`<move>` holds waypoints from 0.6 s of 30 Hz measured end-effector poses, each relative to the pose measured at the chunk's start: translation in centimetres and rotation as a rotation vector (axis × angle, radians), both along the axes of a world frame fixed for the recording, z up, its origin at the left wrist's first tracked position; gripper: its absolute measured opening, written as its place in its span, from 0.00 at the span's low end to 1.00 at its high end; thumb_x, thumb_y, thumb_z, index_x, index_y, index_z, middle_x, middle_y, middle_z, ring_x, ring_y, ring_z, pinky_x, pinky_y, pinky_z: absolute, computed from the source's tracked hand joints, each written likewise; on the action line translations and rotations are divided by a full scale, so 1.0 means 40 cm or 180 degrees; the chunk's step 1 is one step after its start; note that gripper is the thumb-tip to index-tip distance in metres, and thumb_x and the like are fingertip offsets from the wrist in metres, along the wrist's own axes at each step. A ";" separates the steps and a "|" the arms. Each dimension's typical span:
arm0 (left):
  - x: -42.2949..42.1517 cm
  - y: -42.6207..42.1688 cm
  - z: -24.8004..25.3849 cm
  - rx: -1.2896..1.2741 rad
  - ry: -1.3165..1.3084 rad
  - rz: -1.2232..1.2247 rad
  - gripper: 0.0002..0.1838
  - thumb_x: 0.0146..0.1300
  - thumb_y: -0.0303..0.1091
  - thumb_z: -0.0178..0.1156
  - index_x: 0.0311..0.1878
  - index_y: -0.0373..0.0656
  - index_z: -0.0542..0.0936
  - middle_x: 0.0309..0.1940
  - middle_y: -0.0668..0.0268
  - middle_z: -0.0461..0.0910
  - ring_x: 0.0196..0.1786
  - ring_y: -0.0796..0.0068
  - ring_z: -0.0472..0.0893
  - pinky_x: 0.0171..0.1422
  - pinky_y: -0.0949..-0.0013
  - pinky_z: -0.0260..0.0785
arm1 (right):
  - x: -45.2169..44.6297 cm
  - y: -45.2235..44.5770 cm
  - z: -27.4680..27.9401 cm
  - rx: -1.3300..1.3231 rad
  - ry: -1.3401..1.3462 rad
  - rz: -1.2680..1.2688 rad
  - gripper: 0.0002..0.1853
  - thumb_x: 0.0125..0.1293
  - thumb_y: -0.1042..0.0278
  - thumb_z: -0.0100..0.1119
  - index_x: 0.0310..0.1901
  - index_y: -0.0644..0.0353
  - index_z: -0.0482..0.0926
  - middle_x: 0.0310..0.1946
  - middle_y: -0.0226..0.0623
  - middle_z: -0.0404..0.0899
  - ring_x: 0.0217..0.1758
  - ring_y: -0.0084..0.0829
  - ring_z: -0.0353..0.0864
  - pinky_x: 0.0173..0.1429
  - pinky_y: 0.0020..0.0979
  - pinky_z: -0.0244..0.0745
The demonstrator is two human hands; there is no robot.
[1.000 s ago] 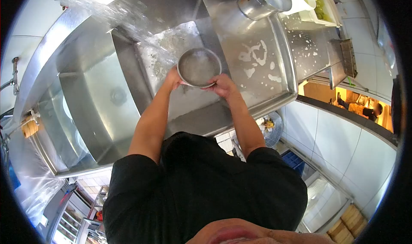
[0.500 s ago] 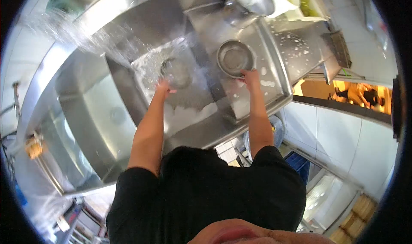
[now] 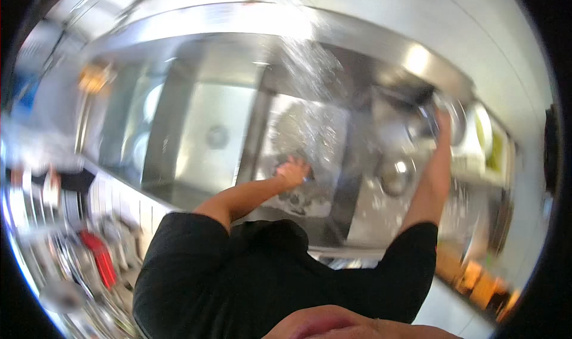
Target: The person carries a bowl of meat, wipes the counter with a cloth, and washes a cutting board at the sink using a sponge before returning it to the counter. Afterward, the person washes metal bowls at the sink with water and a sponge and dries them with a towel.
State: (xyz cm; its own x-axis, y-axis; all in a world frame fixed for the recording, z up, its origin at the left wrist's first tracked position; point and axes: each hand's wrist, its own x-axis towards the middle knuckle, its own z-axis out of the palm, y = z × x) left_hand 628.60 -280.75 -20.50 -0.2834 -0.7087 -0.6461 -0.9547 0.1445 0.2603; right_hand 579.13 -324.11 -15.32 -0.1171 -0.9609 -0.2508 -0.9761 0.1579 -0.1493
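Observation:
My left hand (image 3: 292, 171) is low in the middle sink basin (image 3: 280, 205), in shallow water. Something dark and round shows partly beneath its fingers; blur hides what it is and whether I grip it. A stream of water (image 3: 310, 71) falls into the same basin from the back. On the metal drainboard (image 3: 372, 214) to the right sits a round metal bowl (image 3: 396, 173), apart from both hands. My right hand (image 3: 443, 121) reaches to the shiny metal containers (image 3: 456, 115) at the back right. Its fingers are smeared and partly lost against the metal.
Left of the middle basin is another basin with a drain (image 3: 217, 137), then one holding water and white round items. White containers (image 3: 482, 130) with something green stand at the far right. Metal utensils and a red item (image 3: 98, 258) lie at the lower left.
My right hand has let go of the metal bowl on the drainboard and moved to the metal containers behind it. My left hand remains in the middle basin. The view has turned.

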 end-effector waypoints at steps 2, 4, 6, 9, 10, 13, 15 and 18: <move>0.021 0.023 0.076 -0.0074 0.0192 0.0140 0.29 0.66 0.33 0.46 0.71 0.51 0.57 0.69 0.46 0.55 0.66 0.34 0.62 0.59 0.44 0.71 | -0.025 0.030 -0.022 -0.0071 0.0715 -0.0179 0.30 0.59 0.45 0.52 0.49 0.67 0.79 0.46 0.56 0.79 0.52 0.50 0.78 0.60 0.44 0.69; 0.043 0.031 0.103 -0.0008 0.0415 0.0697 0.31 0.64 0.31 0.48 0.72 0.50 0.57 0.68 0.45 0.57 0.65 0.35 0.64 0.55 0.47 0.73 | -0.010 0.004 0.005 -0.0745 0.0816 -0.0633 0.28 0.58 0.52 0.54 0.52 0.69 0.76 0.47 0.58 0.78 0.53 0.51 0.77 0.61 0.43 0.68; 0.055 0.066 0.118 0.0288 0.0602 0.1289 0.32 0.63 0.30 0.48 0.71 0.49 0.56 0.66 0.43 0.60 0.62 0.38 0.69 0.49 0.49 0.78 | 0.045 0.030 0.140 -0.1571 0.0250 -0.1129 0.27 0.57 0.59 0.55 0.55 0.70 0.74 0.49 0.59 0.77 0.53 0.52 0.76 0.61 0.42 0.68; 0.152 0.066 0.185 0.1189 0.1767 0.3751 0.33 0.61 0.29 0.49 0.71 0.45 0.55 0.60 0.43 0.68 0.55 0.42 0.76 0.35 0.50 0.82 | 0.324 0.228 0.414 -0.2397 -0.1626 -0.1200 0.30 0.57 0.69 0.56 0.61 0.71 0.66 0.57 0.56 0.71 0.57 0.48 0.73 0.62 0.39 0.67; 0.166 0.073 0.147 0.1108 0.1829 0.4182 0.32 0.60 0.29 0.50 0.70 0.42 0.56 0.55 0.42 0.72 0.46 0.43 0.80 0.28 0.51 0.82 | 0.391 0.297 0.443 -0.2523 -0.2252 -0.0940 0.30 0.57 0.70 0.57 0.62 0.70 0.65 0.58 0.54 0.70 0.58 0.46 0.73 0.62 0.38 0.68; 0.200 0.111 0.091 0.0746 0.2493 0.4997 0.31 0.60 0.28 0.50 0.68 0.41 0.58 0.55 0.41 0.72 0.42 0.42 0.81 0.31 0.51 0.83 | 0.575 0.583 0.380 -0.1867 -0.2595 -0.0124 0.31 0.58 0.73 0.58 0.64 0.66 0.62 0.59 0.45 0.68 0.57 0.37 0.72 0.59 0.36 0.69; 0.199 0.135 0.095 0.0712 0.2809 0.5209 0.30 0.59 0.29 0.49 0.67 0.40 0.61 0.53 0.42 0.73 0.40 0.46 0.82 0.31 0.51 0.82 | 0.788 0.787 0.270 -0.0434 -0.3394 -0.0211 0.29 0.53 0.72 0.64 0.59 0.64 0.69 0.54 0.41 0.72 0.52 0.33 0.73 0.55 0.33 0.70; 0.168 0.101 0.059 0.0598 0.2818 0.4936 0.28 0.58 0.29 0.47 0.64 0.39 0.64 0.47 0.43 0.76 0.33 0.48 0.81 0.26 0.51 0.77 | 1.032 0.982 -0.020 0.0229 -0.3003 0.0645 0.20 0.54 0.74 0.63 0.50 0.65 0.75 0.42 0.40 0.76 0.42 0.32 0.76 0.49 0.34 0.72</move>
State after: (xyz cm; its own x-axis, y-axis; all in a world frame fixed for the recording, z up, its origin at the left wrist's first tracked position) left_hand 635.31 -276.72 -18.14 0.2294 -0.5798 -0.7818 0.2414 -0.7442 0.6227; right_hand 620.42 -284.81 -16.13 0.3287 -0.9195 -0.2158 -0.4694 0.0392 -0.8821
